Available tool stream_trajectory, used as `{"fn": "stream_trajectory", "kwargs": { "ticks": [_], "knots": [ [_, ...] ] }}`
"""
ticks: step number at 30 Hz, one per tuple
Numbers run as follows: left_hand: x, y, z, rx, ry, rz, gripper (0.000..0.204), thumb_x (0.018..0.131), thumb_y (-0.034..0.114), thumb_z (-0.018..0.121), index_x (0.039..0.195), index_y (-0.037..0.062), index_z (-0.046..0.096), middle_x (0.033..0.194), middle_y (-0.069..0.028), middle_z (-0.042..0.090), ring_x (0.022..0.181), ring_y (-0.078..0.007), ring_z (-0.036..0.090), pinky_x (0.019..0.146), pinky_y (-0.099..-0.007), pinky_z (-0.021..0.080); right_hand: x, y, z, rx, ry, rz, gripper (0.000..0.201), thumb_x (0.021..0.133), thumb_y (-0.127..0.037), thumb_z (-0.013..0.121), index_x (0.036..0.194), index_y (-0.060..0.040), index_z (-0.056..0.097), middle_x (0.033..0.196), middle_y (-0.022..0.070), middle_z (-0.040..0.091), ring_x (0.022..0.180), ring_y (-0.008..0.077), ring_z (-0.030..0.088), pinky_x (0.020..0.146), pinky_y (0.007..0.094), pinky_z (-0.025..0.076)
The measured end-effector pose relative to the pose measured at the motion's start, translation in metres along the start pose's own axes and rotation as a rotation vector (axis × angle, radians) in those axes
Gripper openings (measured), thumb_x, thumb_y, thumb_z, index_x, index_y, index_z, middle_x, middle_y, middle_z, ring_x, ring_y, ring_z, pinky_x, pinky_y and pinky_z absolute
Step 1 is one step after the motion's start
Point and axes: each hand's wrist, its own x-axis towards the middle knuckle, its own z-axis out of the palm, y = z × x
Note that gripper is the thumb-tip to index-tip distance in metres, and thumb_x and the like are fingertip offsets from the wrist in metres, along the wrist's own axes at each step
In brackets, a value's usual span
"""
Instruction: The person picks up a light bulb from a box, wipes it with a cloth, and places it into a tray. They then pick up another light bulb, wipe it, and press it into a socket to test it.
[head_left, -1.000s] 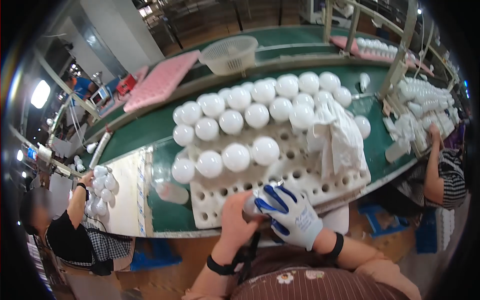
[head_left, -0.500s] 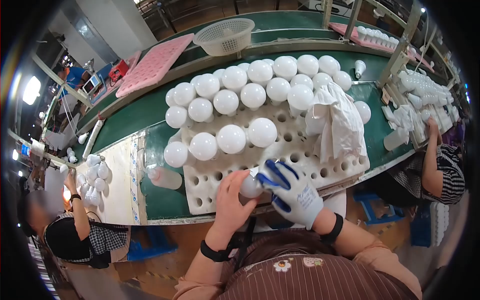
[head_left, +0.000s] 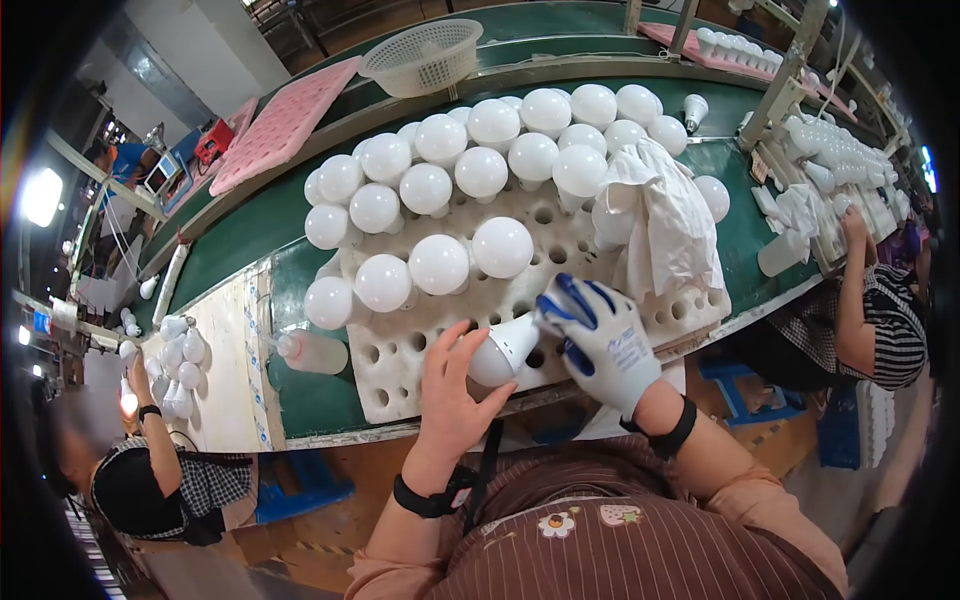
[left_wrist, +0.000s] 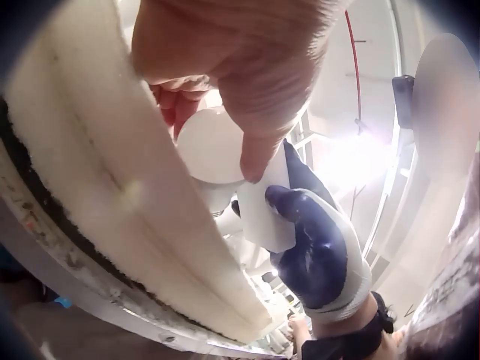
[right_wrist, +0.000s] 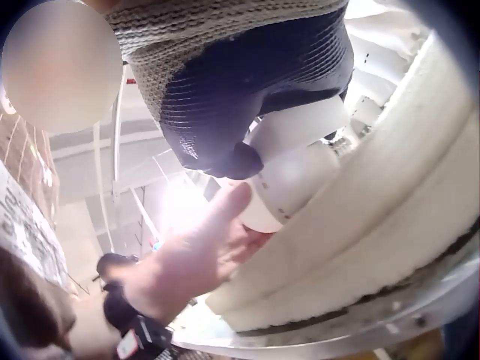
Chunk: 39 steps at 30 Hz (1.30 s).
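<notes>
Bare fingers and thumb of my left hand [head_left: 455, 395] grip a white bulb [head_left: 494, 360] by its round globe, its narrower end tilted up and right. My right hand [head_left: 607, 345], in a white glove with blue fingers, is beside that narrower end. In the right wrist view the gloved hand [right_wrist: 240, 86] pinches a flat white piece [right_wrist: 304, 124] against or close to the bulb [right_wrist: 296, 180]; what the piece is, I cannot tell. Both hands are over the front edge of a white foam tray [head_left: 395, 385] with holes, where rows of bulbs [head_left: 438, 264] stand.
A white cloth [head_left: 655, 215] lies over the tray's right side. A squeeze bottle [head_left: 312, 352] is left of the tray, another bottle [head_left: 782, 253] to the right. Behind are a plastic basket [head_left: 422, 60] and a pink tray [head_left: 285, 125]. People work at both sides.
The bulb's narrower end, earlier covered by the glove, now shows. My right hand has shifted right, away from my left hand. The head view has moved a little, so the tray sits further up and left.
</notes>
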Motion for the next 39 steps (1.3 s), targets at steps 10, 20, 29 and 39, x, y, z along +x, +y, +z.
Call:
{"fn": "stream_trajectory", "kwargs": {
  "ticks": [10,20,29,39],
  "knots": [
    [0.001,-0.003,0.000,-0.084,0.017,-0.059,0.066,0.065,0.015,0.084,0.124,0.0041,0.056,0.117,-0.0163,0.060,0.109,-0.0355,0.057,0.095,-0.0439,0.045,-0.003,-0.012,0.000,0.036,-0.069,-0.057,0.051,0.075,-0.019,0.067,0.125,-0.0203,0.062,0.146,0.0149,0.045,0.127,0.0383,0.046,0.101,0.0508,0.039],
    [0.003,0.004,0.002,-0.016,-0.028,-0.017,0.065,0.071,0.020,0.082,0.128,0.0070,0.055,0.124,-0.0144,0.059,0.115,-0.0358,0.053,0.101,-0.0470,0.040,-0.010,-0.029,-0.001,0.162,-0.057,-0.174,0.047,0.076,-0.020,0.069,0.122,-0.0183,0.062,0.144,0.0169,0.046,0.129,0.0399,0.045,0.102,0.0509,0.039],
    [0.005,-0.003,0.004,-0.125,-0.035,-0.086,0.070,0.066,0.017,0.083,0.130,0.0070,0.055,0.118,-0.0158,0.062,0.111,-0.0354,0.057,0.098,-0.0449,0.043,-0.014,-0.022,-0.018,0.129,0.008,-0.075,0.045,0.076,-0.018,0.067,0.122,-0.0176,0.064,0.143,0.0164,0.046,0.127,0.0385,0.045,0.102,0.0505,0.038],
    [0.011,0.000,0.002,-0.065,-0.072,-0.087,0.075,0.063,0.010,0.084,0.131,0.0067,0.052,0.124,-0.0149,0.059,0.116,-0.0346,0.053,0.100,-0.0422,0.043,-0.015,0.008,-0.009,0.036,0.058,0.041,0.048,0.075,-0.016,0.068,0.122,-0.0216,0.062,0.144,0.0173,0.045,0.129,0.0392,0.043,0.105,0.0503,0.035]
  ]
}}
